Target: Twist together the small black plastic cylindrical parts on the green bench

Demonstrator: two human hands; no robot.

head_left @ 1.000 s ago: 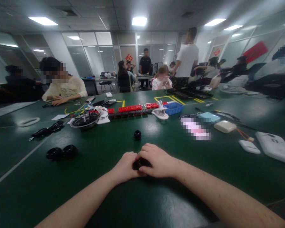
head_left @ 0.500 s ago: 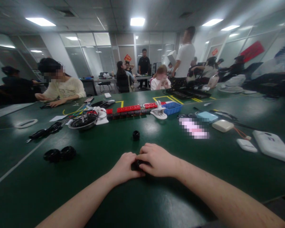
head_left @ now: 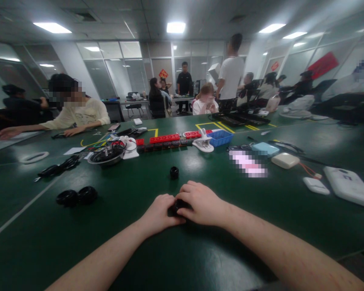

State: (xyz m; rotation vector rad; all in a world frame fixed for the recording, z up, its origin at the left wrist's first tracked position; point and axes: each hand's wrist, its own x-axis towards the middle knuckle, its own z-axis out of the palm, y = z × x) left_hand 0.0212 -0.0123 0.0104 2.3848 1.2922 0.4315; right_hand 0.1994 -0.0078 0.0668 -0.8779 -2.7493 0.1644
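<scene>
Between my two hands sits a glossy black round piece (head_left: pixel 178 205), mostly covered by fingers, so its exact kind is unclear. My left hand (head_left: pixel 160 212) holds it from the left, thumb along the near side. From the right, my right hand (head_left: pixel 198 204) curls its fingers over the top, with the thumb at the near side. Just beyond the hands a small black ring-like piece (head_left: pixel 174 173) stands on the green table (head_left: pixel 133 182). Two larger black rounded pieces (head_left: pixel 77 196) lie side by side to the left.
Farther back are a metal bowl (head_left: pixel 106 157) of black cables, a red-topped strip of blocks (head_left: pixel 165 139), a white clip (head_left: pixel 204 142) and a blue bin (head_left: pixel 221 138). A white power bank (head_left: pixel 348 186) lies right. A person (head_left: pixel 79 109) sits across at left.
My right hand's fingers have shifted slightly on the black piece, showing more of it. The seated person at left has stretched one arm outward; the standing person in white has moved left.
</scene>
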